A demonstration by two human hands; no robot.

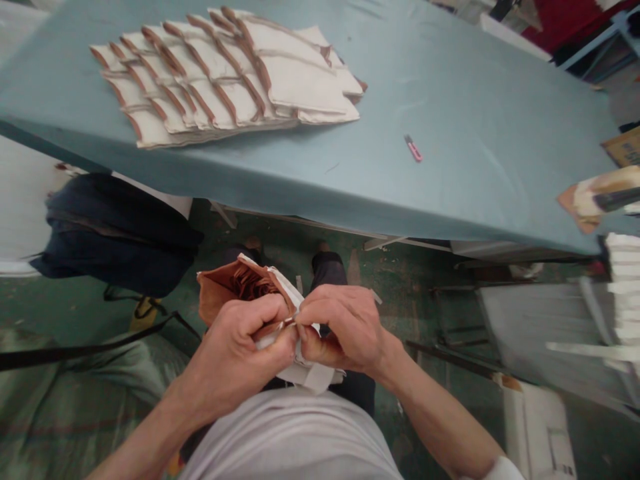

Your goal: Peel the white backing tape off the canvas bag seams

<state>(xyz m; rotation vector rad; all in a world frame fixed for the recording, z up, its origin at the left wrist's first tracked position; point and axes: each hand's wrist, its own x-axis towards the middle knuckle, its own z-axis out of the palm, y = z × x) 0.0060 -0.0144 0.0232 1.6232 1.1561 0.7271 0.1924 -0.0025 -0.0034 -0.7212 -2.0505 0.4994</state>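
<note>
Both my hands are closed on a small bundle of cream and brown fabric pieces (235, 287) held in front of my waist, below the table edge. My left hand (240, 347) wraps round the bundle from the left, its thumb pressing on top. My right hand (340, 327) pinches the bundle's cream edge, fingertips meeting the left thumb. Brown trim and loose brown threads show at the bundle's top.
A blue-covered table (450, 100) stretches ahead. On it lie a fanned stack of cream pieces with brown trim (225, 73) and a small pink cutter (413, 148). A dark bag (110, 233) hangs at the left. White stacked items (623, 287) stand at the right.
</note>
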